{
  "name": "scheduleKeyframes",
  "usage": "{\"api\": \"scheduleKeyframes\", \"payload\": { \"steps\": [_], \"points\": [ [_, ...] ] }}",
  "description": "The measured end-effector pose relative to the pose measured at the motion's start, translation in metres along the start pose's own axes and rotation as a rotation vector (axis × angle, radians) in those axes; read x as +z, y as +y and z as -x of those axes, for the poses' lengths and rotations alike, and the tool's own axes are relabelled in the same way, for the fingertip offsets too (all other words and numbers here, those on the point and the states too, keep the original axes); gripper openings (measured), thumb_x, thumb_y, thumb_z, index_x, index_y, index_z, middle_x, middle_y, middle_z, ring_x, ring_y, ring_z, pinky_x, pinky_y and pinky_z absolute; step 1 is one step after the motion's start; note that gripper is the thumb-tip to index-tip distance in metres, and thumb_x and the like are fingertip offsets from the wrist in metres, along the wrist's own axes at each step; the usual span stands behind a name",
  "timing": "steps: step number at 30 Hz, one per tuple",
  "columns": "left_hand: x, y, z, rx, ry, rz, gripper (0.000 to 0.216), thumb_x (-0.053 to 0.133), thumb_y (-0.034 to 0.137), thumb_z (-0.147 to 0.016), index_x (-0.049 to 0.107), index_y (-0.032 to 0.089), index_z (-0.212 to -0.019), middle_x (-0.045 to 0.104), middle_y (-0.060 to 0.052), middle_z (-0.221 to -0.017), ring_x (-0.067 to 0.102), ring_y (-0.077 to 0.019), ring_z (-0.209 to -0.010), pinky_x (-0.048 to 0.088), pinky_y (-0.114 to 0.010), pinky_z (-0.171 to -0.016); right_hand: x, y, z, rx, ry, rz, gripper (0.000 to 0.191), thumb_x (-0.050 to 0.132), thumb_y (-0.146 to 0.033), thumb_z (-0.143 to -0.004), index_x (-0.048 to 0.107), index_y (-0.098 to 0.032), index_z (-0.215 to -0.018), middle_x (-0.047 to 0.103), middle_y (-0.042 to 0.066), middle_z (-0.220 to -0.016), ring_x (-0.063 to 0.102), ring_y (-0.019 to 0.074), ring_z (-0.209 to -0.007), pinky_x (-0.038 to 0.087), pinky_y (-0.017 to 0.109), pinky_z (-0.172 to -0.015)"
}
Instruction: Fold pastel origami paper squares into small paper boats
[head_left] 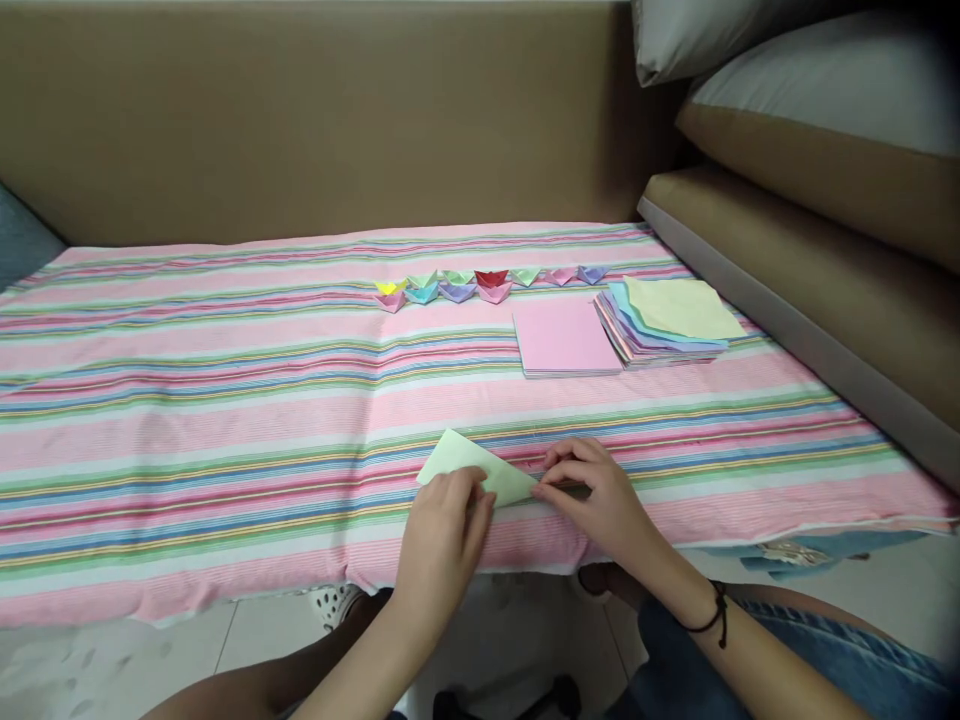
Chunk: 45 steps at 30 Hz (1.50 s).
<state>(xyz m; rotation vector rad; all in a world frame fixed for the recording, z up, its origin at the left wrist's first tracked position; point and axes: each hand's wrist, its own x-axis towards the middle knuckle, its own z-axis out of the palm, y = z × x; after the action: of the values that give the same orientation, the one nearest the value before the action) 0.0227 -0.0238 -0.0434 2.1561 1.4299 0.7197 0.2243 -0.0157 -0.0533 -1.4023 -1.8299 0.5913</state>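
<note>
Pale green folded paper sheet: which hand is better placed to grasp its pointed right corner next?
The right hand, probably: its fingertips meet the paper at that corner, while the left hand rests farther left on it.

Your left hand hides part of the green paper. The bottom edge cuts off your forearms; boats sit too small for you to read detail.

I can see bare forearms, a thin black cord bracelet with dangling ends round the right wrist, blue denim with a seamed edge over the right leg, and a white clog pierced with small holes on the left foot.
</note>
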Motion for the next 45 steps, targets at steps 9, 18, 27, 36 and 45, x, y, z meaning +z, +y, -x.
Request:
{"api": "scheduleKeyframes", "payload": {
  "steps": [9,18,27,36,45],
  "points": [
    [0.006,-0.006,0.001,0.000,0.076,-0.088,0.016,0.047,0.024,-0.090,0.050,0.019,-0.104,0.056,-0.002,-0.072,0.053,-0.0206,-0.072,0.043,-0.033,-0.065,0.002,-0.003,-0.004,0.125,0.005,0.017,0.018,0.073,-0.021,-0.070,0.060,-0.019,-0.058,0.057,0.005,-0.083,0.051,0.0228,-0.088,0.043,0.037,-0.075],
    [-0.003,-0.015,0.006,0.500,0.144,-0.423,0.035,0.036,0.008,-0.091,0.052,0.018,-0.120,0.063,-0.011,-0.107,0.056,-0.0200,-0.082,0.044,-0.032,-0.068,0.003,-0.003,-0.004,0.152,0.008,0.027,0.018,0.074,-0.018,-0.068,0.060,-0.019,-0.057,0.056,0.004,-0.084,0.051,0.0223,-0.088,0.044,0.036,-0.075],
    [0.003,0.005,0.012,0.494,0.023,-0.702,0.036,0.051,0.021,-0.087,0.055,0.013,-0.122,0.056,-0.011,-0.128,0.055,-0.0273,-0.090,0.043,-0.040,-0.074,0.005,-0.004,-0.003,0.143,0.034,0.040,0.019,0.070,-0.022,-0.072,0.058,-0.020,-0.057,0.056,0.005,-0.083,0.051,0.0228,-0.087,0.044,0.038,-0.076],
    [0.008,0.009,0.016,0.415,-0.009,-0.698,0.042,0.053,0.025,-0.086,0.052,0.017,-0.127,0.053,-0.008,-0.132,0.053,-0.0290,-0.093,0.040,-0.042,-0.078,0.006,-0.009,-0.003,0.155,0.065,0.077,0.022,0.069,-0.021,-0.072,0.055,-0.020,-0.056,0.055,0.004,-0.081,0.050,0.0229,-0.085,0.042,0.039,-0.075],
    [0.007,0.004,0.011,0.360,0.108,-0.514,0.041,0.053,0.026,-0.087,0.049,0.011,-0.125,0.058,-0.017,-0.123,0.056,-0.0267,-0.088,0.042,-0.039,-0.073,0.002,-0.009,-0.002,0.128,0.020,0.043,0.019,0.067,-0.023,-0.075,0.056,-0.020,-0.060,0.056,0.006,-0.084,0.051,0.0245,-0.088,0.044,0.040,-0.074]
  ]
}}
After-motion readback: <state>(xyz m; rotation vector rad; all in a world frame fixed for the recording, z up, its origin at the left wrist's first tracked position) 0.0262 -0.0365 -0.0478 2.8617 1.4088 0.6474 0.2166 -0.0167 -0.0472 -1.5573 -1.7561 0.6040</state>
